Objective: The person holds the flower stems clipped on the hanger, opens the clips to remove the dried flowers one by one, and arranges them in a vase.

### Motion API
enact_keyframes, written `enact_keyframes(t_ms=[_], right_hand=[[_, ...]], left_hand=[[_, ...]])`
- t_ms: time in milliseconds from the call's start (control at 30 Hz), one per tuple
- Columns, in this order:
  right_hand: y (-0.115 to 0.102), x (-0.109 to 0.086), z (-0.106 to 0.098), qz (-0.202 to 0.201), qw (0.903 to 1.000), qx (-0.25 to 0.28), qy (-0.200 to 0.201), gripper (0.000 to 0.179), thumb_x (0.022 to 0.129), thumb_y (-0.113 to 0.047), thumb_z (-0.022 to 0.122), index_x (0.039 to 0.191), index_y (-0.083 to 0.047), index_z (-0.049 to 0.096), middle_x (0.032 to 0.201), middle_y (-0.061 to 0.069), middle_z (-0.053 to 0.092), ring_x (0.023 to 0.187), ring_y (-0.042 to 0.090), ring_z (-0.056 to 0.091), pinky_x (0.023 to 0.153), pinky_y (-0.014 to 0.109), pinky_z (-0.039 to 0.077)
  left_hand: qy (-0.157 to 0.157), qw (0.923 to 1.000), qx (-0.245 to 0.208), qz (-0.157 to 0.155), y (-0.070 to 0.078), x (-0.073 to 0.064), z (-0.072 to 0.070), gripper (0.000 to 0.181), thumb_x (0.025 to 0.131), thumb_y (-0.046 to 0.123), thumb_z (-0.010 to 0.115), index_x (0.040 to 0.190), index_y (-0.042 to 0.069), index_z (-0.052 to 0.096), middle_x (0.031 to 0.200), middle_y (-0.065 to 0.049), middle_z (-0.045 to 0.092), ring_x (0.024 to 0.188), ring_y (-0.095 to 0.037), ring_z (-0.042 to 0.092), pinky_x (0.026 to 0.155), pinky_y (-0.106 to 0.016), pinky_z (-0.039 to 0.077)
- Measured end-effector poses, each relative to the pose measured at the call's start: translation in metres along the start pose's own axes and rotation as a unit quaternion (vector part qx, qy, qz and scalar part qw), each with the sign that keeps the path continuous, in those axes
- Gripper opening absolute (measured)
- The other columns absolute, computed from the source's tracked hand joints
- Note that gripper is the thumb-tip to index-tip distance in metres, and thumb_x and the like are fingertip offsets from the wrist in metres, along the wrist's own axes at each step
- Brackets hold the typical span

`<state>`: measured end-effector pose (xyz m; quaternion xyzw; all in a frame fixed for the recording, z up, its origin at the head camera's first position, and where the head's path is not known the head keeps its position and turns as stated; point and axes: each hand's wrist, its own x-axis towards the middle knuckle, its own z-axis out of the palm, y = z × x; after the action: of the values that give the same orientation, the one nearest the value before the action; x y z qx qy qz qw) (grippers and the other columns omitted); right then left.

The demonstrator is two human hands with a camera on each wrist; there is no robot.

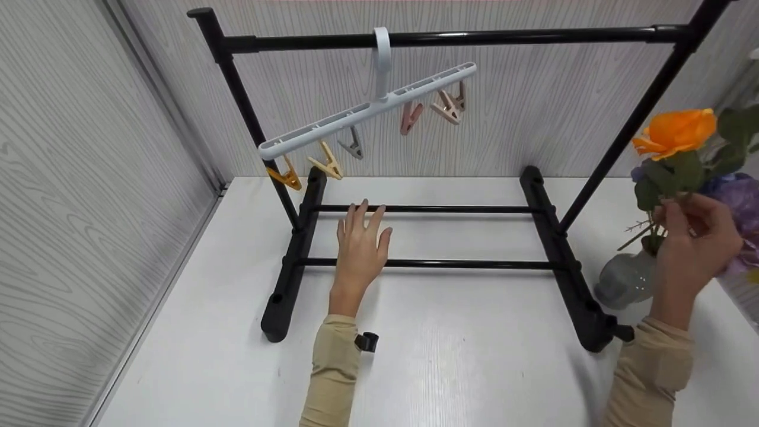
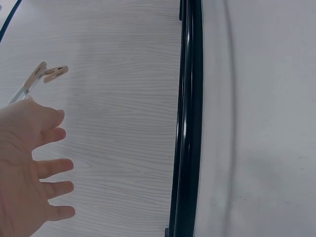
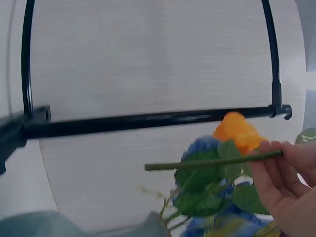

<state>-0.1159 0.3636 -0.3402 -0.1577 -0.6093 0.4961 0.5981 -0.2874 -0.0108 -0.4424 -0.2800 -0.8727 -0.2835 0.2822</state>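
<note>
My right hand [image 1: 697, 246] pinches the green stem [image 3: 197, 164] of an orange rose [image 1: 676, 131] between thumb and fingers. In the right wrist view the cut stem end points left, past other leaves and blue blooms. Below that hand, a rounded grey vase [image 1: 622, 281] stands at the right, partly hidden by the wrist. My left hand [image 1: 360, 252] holds nothing, its fingers spread over the lower bars [image 1: 462, 264] of a black rack. The left wrist view shows the same spread fingers [image 2: 57, 189] beside a pale clip [image 2: 55, 74].
From the rack's top rail [image 1: 522, 37] hangs a tilted light-grey hanger [image 1: 332, 126] with several coloured clips, among them an orange clip [image 1: 286, 175] and a pink clip [image 1: 410, 118]. Purple flowers [image 1: 738, 201] stand at the right edge. A wood-grain wall [image 1: 101, 178] borders the white table [image 1: 450, 356].
</note>
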Motion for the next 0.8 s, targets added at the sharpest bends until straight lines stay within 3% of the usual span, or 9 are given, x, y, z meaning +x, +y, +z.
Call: enact_keyframes(t_ms=[200, 400, 533, 700, 800], right_hand=[[-0.011, 0.000, -0.005, -0.040, 0.9928, -0.082, 0.077, 0.008, 0.090, -0.004, 0.064, 0.095, -0.005, 0.070, 0.088, 0.000, 0.064, 0.075, 0.011, 0.059, 0.074, 0.020, 0.049], [-0.010, 0.001, -0.010, -0.042, 0.9920, -0.050, 0.108, 0.009, 0.092, -0.005, 0.060, 0.098, -0.006, 0.068, 0.091, 0.001, 0.062, 0.082, 0.014, 0.059, 0.080, 0.024, 0.048], [-0.003, 0.002, -0.012, -0.056, 0.9857, -0.121, 0.104, 0.010, 0.093, -0.005, 0.060, 0.098, -0.007, 0.069, 0.087, -0.006, 0.059, 0.079, 0.006, 0.057, 0.076, 0.020, 0.047], [0.002, 0.002, -0.014, 0.011, 0.9869, -0.124, 0.103, 0.008, 0.091, -0.004, 0.062, 0.096, -0.008, 0.067, 0.083, -0.006, 0.057, 0.073, 0.004, 0.056, 0.074, 0.019, 0.047], [0.003, 0.002, -0.015, 0.022, 0.9856, -0.131, 0.104, 0.007, 0.091, -0.008, 0.063, 0.098, -0.008, 0.067, 0.082, -0.007, 0.056, 0.071, 0.003, 0.056, 0.072, 0.019, 0.046]], left_hand=[[-0.040, 0.9984, 0.012, -0.038, 0.000, -0.002, -0.002, 0.045, 0.099, 0.033, 0.052, 0.139, 0.013, 0.050, 0.146, -0.020, 0.036, 0.136, -0.046, 0.027, 0.106, -0.064, 0.022], [-0.062, 0.9968, 0.007, -0.050, 0.001, -0.002, -0.003, 0.045, 0.100, 0.035, 0.050, 0.139, 0.011, 0.050, 0.148, -0.021, 0.034, 0.138, -0.045, 0.024, 0.108, -0.063, 0.021], [-0.074, 0.9959, 0.003, -0.052, 0.002, -0.002, -0.003, 0.044, 0.100, 0.035, 0.049, 0.136, 0.010, 0.053, 0.148, -0.021, 0.034, 0.138, -0.045, 0.024, 0.107, -0.063, 0.022], [-0.085, 0.9950, -0.007, -0.051, 0.003, -0.003, -0.003, 0.040, 0.100, 0.033, 0.050, 0.131, 0.007, 0.056, 0.147, -0.022, 0.034, 0.136, -0.045, 0.027, 0.106, -0.064, 0.024], [-0.088, 0.9947, -0.012, -0.051, 0.003, -0.003, -0.002, 0.039, 0.100, 0.032, 0.051, 0.129, 0.007, 0.057, 0.146, -0.023, 0.035, 0.135, -0.045, 0.029, 0.105, -0.064, 0.025]])
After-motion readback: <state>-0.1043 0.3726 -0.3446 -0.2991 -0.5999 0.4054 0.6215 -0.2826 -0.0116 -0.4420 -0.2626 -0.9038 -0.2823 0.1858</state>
